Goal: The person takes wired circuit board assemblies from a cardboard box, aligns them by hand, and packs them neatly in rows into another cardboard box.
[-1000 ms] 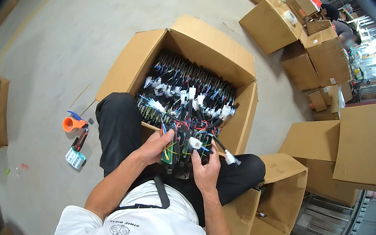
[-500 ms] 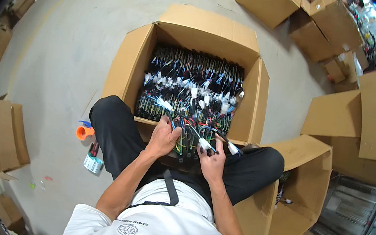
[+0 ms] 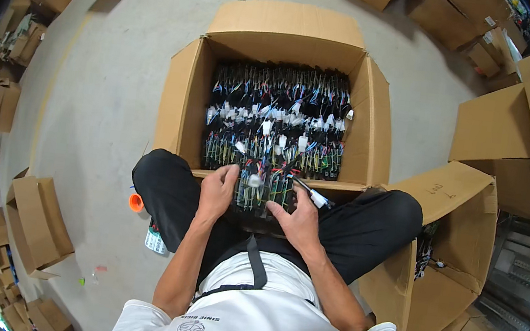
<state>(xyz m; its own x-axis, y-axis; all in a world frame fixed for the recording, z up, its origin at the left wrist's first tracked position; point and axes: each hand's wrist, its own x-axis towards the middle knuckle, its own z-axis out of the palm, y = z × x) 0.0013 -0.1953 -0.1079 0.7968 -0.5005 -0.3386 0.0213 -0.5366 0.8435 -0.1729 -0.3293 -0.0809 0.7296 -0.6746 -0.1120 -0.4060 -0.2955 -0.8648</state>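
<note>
Between my knees, I hold a bundle of wired parts (image 3: 264, 195) with coloured leads and white plug connectors at the near edge of an open cardboard box. My left hand (image 3: 217, 191) is closed at the bundle's left side, thumb and fingers pressed together. From the right, my right hand (image 3: 300, 219) grips it, thumb over its near face and fingers behind. A white connector (image 3: 319, 199) on a black cable sticks out past my right fingers. The cardboard box (image 3: 371, 122) is packed with rows of similar wired parts (image 3: 278, 114).
On my right stands another open carton (image 3: 454, 242) with some wired pieces inside. An orange ring-shaped object (image 3: 135, 202) and a pale printed roll (image 3: 154, 239) lie by my left knee. An open box (image 3: 39, 224) sits farther left; more cartons (image 3: 458, 17) stand at the far right.
My hands have spread apart slightly around the bundle, and its loose leads and connectors now lie more toward the box. The view has shifted, so the surroundings appear moved.
</note>
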